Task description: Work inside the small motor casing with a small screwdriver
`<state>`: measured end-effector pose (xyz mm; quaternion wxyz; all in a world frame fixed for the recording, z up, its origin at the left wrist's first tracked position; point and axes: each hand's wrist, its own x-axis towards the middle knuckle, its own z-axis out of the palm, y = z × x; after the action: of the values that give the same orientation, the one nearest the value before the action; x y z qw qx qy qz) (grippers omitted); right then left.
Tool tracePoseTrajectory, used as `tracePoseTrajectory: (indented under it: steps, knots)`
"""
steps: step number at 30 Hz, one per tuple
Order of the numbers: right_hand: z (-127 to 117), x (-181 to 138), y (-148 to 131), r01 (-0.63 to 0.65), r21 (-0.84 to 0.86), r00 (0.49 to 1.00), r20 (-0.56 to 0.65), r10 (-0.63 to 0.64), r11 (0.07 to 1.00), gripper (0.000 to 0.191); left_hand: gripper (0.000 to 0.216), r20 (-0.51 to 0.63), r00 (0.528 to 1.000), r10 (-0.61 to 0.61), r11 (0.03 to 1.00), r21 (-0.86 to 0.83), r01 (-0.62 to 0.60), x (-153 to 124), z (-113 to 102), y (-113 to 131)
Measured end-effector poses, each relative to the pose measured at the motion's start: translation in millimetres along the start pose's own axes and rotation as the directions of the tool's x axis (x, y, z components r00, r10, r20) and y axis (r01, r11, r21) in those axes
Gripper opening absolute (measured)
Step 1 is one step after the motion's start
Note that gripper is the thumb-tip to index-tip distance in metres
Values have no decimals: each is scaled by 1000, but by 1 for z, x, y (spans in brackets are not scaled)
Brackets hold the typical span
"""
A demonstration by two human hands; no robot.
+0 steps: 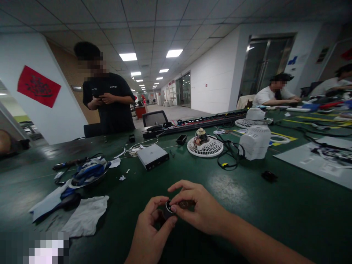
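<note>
My bare left hand (150, 224) held a small, pale-rimmed black cylinder (167, 212) in its fingers, while I had my right hand (202, 209) pinching its rim above the dark-green worktop (132, 198).

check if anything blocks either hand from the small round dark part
Nothing visible does: the left hand holds the round dark part, and fingers of the right hand are at its pale rim. A brown piece shows beside it, apparently not blocking them.

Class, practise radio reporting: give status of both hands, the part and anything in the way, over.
Left hand gripping dark round part; right hand at its rim. Part over table. Gray box beyond, apart from hands.
</note>
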<state>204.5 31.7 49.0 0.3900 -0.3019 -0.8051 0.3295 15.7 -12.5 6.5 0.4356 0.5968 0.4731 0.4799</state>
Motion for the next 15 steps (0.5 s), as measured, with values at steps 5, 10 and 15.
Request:
tracePoseTrajectory:
  steps: [5, 10, 15]
  knots:
    - [-4, 0, -1, 1, 92, 999, -38, 2, 996, 5, 34, 0, 1000, 28, 998, 56, -28, -3, 0, -1]
    - [-6, -2, -2, 36, 76, 997, 72, -41, 996, 11, 33, -3, 1000, 31, 999, 43, -30, -2, 2, 1]
    - [-2, -3, -3, 123, 38, 990, -67, -121, 992, 11, 32, -29, 998, 62, 998, 20, -61, -2, 2, 2]
